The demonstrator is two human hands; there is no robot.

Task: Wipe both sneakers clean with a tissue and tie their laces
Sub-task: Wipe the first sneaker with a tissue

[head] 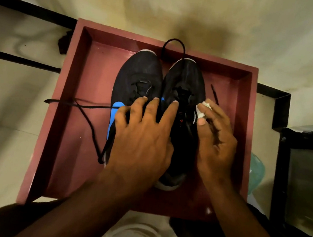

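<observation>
I have both sneakers sitting side by side, toes away from me, in the red tray, so any dirt I wipe off lands inside it. My left hand lies spread across the two, fingers wide and flat, pressing to keep the pair from sliding. My right hand pinches the wadded tissue against the outer side of the right sneaker, placed to rub there. The left sneaker waits. The black laces trail loose over the tray, not yet tied.
</observation>
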